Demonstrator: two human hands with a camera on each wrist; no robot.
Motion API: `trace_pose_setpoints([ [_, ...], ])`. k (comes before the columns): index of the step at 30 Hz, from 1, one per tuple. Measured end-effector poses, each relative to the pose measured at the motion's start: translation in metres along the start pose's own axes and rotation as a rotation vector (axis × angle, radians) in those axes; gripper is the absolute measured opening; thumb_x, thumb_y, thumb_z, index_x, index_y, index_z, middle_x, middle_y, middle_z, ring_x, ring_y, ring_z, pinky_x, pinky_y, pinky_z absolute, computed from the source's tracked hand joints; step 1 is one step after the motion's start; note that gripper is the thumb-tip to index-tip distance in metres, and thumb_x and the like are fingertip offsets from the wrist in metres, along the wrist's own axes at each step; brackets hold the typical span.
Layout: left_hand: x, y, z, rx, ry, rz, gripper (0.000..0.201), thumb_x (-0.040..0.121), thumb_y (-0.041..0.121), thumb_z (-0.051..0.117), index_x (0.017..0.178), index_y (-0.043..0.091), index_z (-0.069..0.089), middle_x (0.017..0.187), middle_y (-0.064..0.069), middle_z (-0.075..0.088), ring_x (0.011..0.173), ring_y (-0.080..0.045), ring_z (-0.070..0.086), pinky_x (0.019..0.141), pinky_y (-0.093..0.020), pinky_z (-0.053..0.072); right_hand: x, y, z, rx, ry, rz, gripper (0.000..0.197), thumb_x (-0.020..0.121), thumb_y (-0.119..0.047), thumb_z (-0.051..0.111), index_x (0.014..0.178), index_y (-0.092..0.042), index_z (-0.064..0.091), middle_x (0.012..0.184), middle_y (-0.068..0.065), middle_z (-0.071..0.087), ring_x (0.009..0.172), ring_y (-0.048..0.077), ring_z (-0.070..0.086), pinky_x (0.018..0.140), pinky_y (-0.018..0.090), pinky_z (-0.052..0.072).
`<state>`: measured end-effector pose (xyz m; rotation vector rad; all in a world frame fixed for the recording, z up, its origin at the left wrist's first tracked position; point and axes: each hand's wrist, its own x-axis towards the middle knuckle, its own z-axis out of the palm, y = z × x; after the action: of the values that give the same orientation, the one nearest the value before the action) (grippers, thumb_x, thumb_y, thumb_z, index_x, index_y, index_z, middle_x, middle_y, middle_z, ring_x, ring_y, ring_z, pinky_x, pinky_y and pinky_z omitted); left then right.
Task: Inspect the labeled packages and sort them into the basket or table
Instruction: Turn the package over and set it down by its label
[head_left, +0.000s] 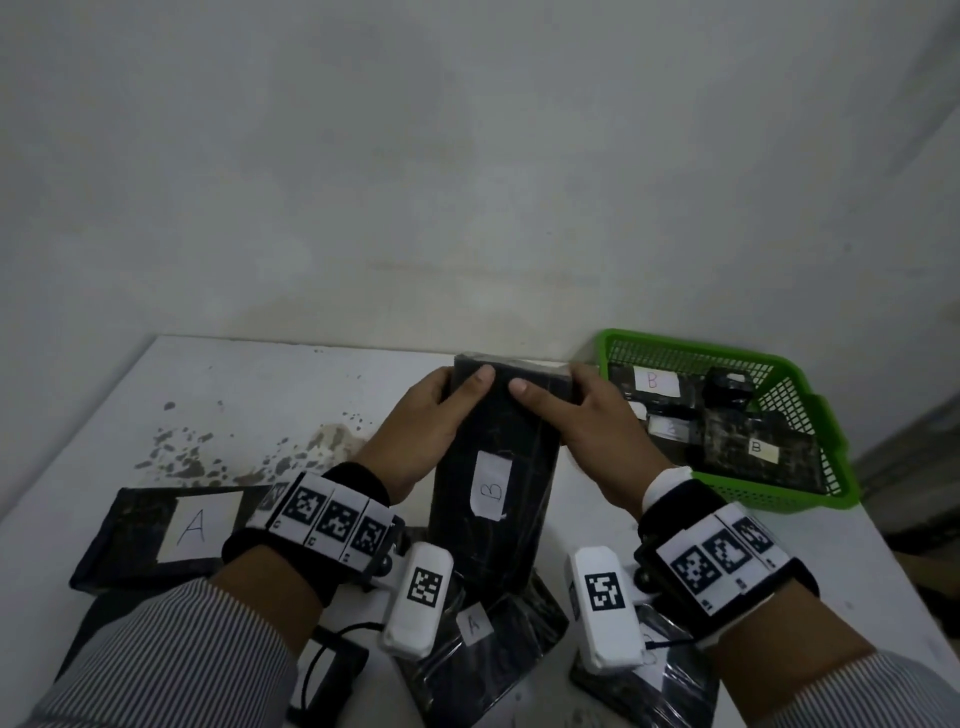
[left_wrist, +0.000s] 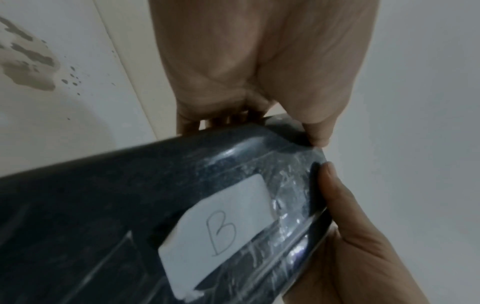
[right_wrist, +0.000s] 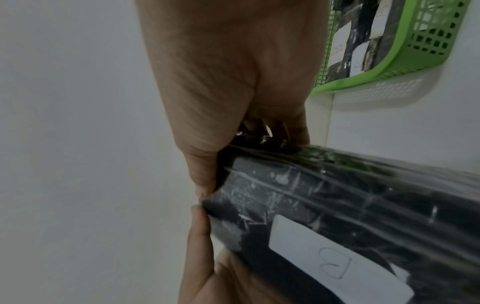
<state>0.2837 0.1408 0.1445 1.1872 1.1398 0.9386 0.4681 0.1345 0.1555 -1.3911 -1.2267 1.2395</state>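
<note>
A long black plastic-wrapped package with a white label marked B is held up over the table's middle. My left hand grips its far end from the left, thumb on top. My right hand grips the same end from the right. In the left wrist view the package and its B label fill the lower frame under my left hand. The right wrist view shows the package pinched by my right hand. The green basket stands at the right.
The basket holds several black packages labelled B. A flat black package labelled A lies at the left on the white table. More black packages, one marked A, lie near the front edge. A wall rises behind.
</note>
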Motion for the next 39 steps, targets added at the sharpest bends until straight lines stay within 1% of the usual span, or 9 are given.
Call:
trace_pose_setpoints([
  [4,-0.001,-0.010,0.001,0.403,0.057,0.050,0.083,0.084,0.066,0.066,0.151,0.025,0.037,0.148,0.004,0.048,0.129,-0.013,0.054,0.108,-0.038,0.048,0.006,0.001,0.003,0.065,0.177,0.085,0.069,0.065,-0.057,0.085,0.107,-0.004,0.070,0.097,0.013,0.079,0.085,0.025,0.078,0.081,0.046,0.064],
  [9,-0.006,-0.016,-0.004,0.883,-0.052,0.144,0.123,0.053,0.088,0.070,0.154,0.041,0.018,0.145,0.001,0.035,0.133,-0.022,0.040,0.108,-0.049,0.043,0.009,-0.008,0.000,0.190,0.226,0.217,0.055,0.093,-0.038,0.072,0.138,-0.021,0.044,0.112,0.009,0.071,0.089,0.023,0.075,0.062,0.039,0.064],
  [13,0.005,-0.016,-0.017,0.939,-0.044,0.199,0.100,0.070,0.067,0.078,0.152,0.030,0.035,0.141,0.000,0.045,0.130,-0.022,0.045,0.105,-0.046,0.046,0.007,-0.018,-0.001,0.219,0.178,0.223,0.041,0.100,-0.039,0.063,0.138,-0.031,0.049,0.113,0.000,0.069,0.097,0.021,0.072,0.068,0.045,0.065],
  [17,0.007,-0.012,-0.025,0.983,-0.102,0.258,0.098,0.073,0.082,0.049,0.155,0.031,0.036,0.152,0.003,0.044,0.136,-0.018,0.046,0.111,-0.042,0.043,0.009,-0.020,-0.006,0.239,0.159,0.225,0.032,0.103,-0.039,0.056,0.123,-0.016,0.066,0.115,0.010,0.075,0.101,0.027,0.074,0.068,0.047,0.065],
  [20,0.003,-0.008,-0.024,1.075,-0.004,0.302,0.098,0.074,0.088,0.040,0.156,0.035,0.032,0.148,-0.002,0.048,0.133,-0.022,0.049,0.111,-0.045,0.042,0.009,-0.024,-0.009,0.306,0.161,0.278,0.037,0.102,-0.042,0.055,0.119,-0.013,0.070,0.109,0.013,0.079,0.096,0.029,0.077,0.070,0.049,0.065],
  [24,0.004,0.002,-0.028,0.989,0.015,0.153,0.090,0.070,0.094,0.037,0.143,0.042,0.038,0.111,0.003,0.064,0.103,-0.019,0.063,0.091,-0.041,0.052,0.005,-0.028,-0.010,0.337,0.098,0.262,0.044,0.101,-0.049,0.057,0.120,-0.011,0.067,0.105,0.010,0.079,0.097,0.028,0.077,0.081,0.055,0.064],
  [27,0.002,0.009,-0.032,0.689,-0.016,0.047,0.072,0.078,0.088,0.047,0.133,0.042,0.049,0.092,0.007,0.072,0.083,-0.009,0.071,0.078,-0.034,0.054,0.003,-0.027,-0.008,0.306,0.047,0.186,0.054,0.098,-0.049,0.064,0.137,-0.013,0.055,0.124,0.009,0.064,0.111,0.037,0.070,0.087,0.053,0.063],
  [32,0.009,0.002,-0.024,0.277,-0.163,-0.139,0.074,0.083,0.084,0.051,0.129,0.027,0.062,0.116,-0.002,0.075,0.106,-0.025,0.073,0.101,-0.055,0.051,-0.002,-0.019,0.000,0.209,-0.014,0.181,0.075,0.086,-0.056,0.075,0.143,-0.049,0.028,0.125,-0.011,0.059,0.120,0.028,0.061,0.105,0.050,0.052],
  [39,0.005,-0.004,-0.007,0.169,-0.160,-0.151,0.078,0.078,0.080,0.063,0.134,0.026,0.055,0.118,-0.002,0.074,0.104,-0.021,0.074,0.098,-0.050,0.056,0.005,-0.023,0.009,0.336,0.102,0.128,0.062,0.097,-0.034,0.068,0.145,-0.037,0.028,0.126,0.004,0.068,0.100,0.021,0.071,0.064,0.027,0.060],
])
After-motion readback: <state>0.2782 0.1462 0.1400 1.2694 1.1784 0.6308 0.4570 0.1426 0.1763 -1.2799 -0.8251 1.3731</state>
